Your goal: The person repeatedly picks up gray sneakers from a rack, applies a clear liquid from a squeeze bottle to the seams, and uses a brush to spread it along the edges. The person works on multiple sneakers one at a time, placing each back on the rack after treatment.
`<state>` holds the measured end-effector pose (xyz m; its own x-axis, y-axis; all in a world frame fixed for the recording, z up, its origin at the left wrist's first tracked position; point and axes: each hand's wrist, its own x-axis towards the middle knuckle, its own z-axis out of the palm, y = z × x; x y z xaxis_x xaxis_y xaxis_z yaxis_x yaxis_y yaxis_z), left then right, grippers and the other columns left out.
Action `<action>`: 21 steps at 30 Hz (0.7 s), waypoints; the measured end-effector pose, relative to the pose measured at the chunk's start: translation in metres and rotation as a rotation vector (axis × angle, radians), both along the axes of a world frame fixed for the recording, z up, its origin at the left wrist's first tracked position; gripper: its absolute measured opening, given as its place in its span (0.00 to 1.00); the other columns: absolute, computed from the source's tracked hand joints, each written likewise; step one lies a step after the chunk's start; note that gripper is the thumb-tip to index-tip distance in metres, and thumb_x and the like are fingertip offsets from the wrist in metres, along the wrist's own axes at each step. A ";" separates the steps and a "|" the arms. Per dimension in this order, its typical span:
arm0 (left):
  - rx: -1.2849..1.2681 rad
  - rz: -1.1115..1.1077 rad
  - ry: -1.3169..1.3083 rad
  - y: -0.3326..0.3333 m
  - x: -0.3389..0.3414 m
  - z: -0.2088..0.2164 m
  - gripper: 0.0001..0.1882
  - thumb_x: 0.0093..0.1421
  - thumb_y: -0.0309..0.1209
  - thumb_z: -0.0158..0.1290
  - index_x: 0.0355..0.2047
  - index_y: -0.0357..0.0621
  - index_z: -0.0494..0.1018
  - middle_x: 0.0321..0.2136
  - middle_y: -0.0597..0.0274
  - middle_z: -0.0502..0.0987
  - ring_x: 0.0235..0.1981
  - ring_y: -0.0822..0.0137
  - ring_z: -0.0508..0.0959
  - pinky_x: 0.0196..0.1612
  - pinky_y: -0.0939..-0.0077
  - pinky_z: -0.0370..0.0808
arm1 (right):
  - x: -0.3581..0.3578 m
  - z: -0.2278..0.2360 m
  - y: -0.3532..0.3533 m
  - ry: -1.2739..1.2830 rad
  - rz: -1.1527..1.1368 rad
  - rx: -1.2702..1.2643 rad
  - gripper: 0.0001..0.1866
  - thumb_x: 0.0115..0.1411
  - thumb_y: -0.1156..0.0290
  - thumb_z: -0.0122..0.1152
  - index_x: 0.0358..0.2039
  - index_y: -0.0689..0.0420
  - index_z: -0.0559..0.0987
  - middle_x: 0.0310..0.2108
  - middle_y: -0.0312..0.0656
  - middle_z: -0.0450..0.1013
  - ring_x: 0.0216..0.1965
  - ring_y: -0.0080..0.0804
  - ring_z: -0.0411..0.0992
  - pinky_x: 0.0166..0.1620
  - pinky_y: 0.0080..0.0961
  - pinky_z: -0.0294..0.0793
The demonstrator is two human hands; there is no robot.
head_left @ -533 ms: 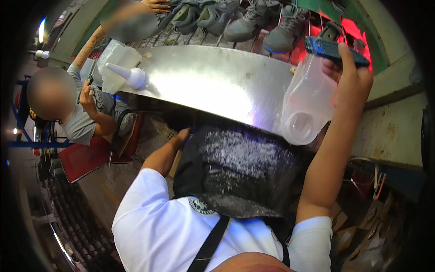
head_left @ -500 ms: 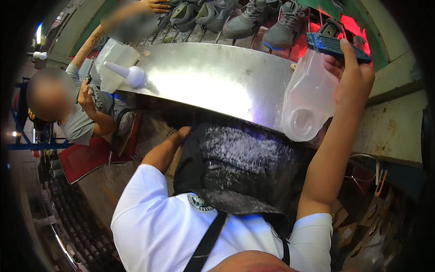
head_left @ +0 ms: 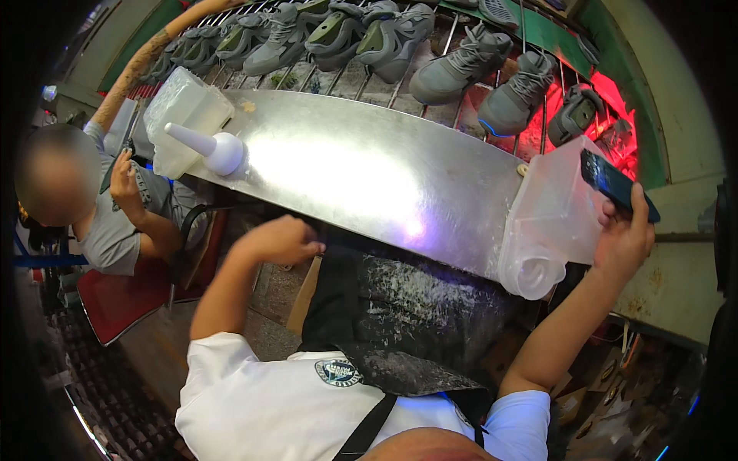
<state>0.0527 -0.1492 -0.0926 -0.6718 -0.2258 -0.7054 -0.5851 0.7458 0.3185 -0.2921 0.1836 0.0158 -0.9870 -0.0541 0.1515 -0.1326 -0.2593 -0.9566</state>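
Note:
My right hand (head_left: 624,234), at the right end of the metal ledge, grips a dark blue insole (head_left: 617,184) with its fingers closed around the lower end. It is held tilted above a translucent plastic jug (head_left: 565,200) lying on its side with its round mouth towards me. My left hand (head_left: 280,240) is above my lap, by the front edge of the metal ledge (head_left: 330,138). Its fingers are curled in and I see nothing in them. A white squeeze bottle (head_left: 215,147) with a long nozzle lies at the ledge's left end, next to a cut translucent container (head_left: 184,115).
Grey shoes (head_left: 453,69) stand in rows on a rack of metal bars (head_left: 400,92) behind the ledge. Red light glows at the far right. A co-worker (head_left: 123,223) sits at the left by a red chair (head_left: 123,296). White shreds cover my dark apron (head_left: 423,300).
My left hand has risen from beside my lap towards the ledge. My right hand still holds the insole, now lower in view. The view has shifted, showing more shoes on the rack.

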 end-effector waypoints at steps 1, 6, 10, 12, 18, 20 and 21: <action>0.211 0.030 0.201 -0.007 -0.015 0.033 0.17 0.62 0.39 0.56 0.36 0.36 0.83 0.30 0.51 0.84 0.34 0.62 0.84 0.42 0.66 0.79 | 0.000 0.001 0.000 0.000 -0.041 0.032 0.13 0.62 0.64 0.66 0.33 0.63 0.78 0.24 0.41 0.76 0.20 0.26 0.72 0.21 0.20 0.67; -0.300 0.216 0.789 -0.080 -0.175 0.060 0.27 0.58 0.53 0.58 0.34 0.36 0.80 0.32 0.43 0.82 0.34 0.46 0.81 0.37 0.57 0.77 | -0.001 0.001 0.000 0.020 -0.041 0.056 0.14 0.63 0.62 0.64 0.33 0.62 0.78 0.25 0.40 0.76 0.20 0.25 0.70 0.21 0.18 0.66; -0.576 0.381 0.810 -0.156 -0.299 0.002 0.45 0.51 0.63 0.61 0.47 0.25 0.74 0.43 0.32 0.79 0.48 0.38 0.79 0.53 0.56 0.76 | -0.002 -0.001 -0.007 0.014 -0.002 0.042 0.14 0.64 0.62 0.63 0.34 0.62 0.78 0.26 0.39 0.75 0.22 0.23 0.70 0.23 0.18 0.63; -0.620 0.613 0.735 -0.143 -0.331 -0.004 0.49 0.50 0.63 0.63 0.52 0.25 0.72 0.52 0.31 0.74 0.55 0.37 0.74 0.58 0.52 0.71 | -0.001 0.000 -0.007 0.017 -0.016 0.063 0.14 0.64 0.62 0.63 0.34 0.62 0.78 0.26 0.39 0.75 0.22 0.23 0.70 0.23 0.17 0.64; -0.382 0.771 0.592 -0.158 -0.363 -0.005 0.56 0.41 0.59 0.71 0.66 0.48 0.62 0.63 0.38 0.63 0.64 0.40 0.64 0.65 0.52 0.63 | 0.006 0.003 -0.014 0.037 -0.039 0.058 0.13 0.64 0.63 0.63 0.33 0.62 0.78 0.24 0.40 0.76 0.19 0.24 0.72 0.19 0.17 0.67; -0.429 0.691 0.575 -0.139 -0.368 0.009 0.57 0.40 0.58 0.71 0.66 0.47 0.60 0.64 0.38 0.62 0.64 0.39 0.64 0.64 0.52 0.64 | 0.005 0.001 -0.013 0.029 -0.040 0.073 0.13 0.64 0.63 0.64 0.33 0.62 0.78 0.25 0.40 0.76 0.20 0.24 0.71 0.20 0.17 0.66; -0.449 0.650 0.567 -0.128 -0.370 0.017 0.57 0.40 0.58 0.72 0.66 0.47 0.60 0.64 0.38 0.62 0.64 0.38 0.64 0.64 0.52 0.64 | 0.006 0.002 -0.011 0.024 -0.040 0.083 0.13 0.64 0.63 0.64 0.33 0.62 0.78 0.26 0.40 0.76 0.21 0.24 0.71 0.21 0.17 0.65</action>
<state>-0.3172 -0.2771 -0.0752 -0.5348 -0.8418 -0.0725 -0.7729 0.4527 0.4446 -0.2862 0.1725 0.0178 -0.9848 -0.0285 0.1715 -0.1641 -0.1730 -0.9712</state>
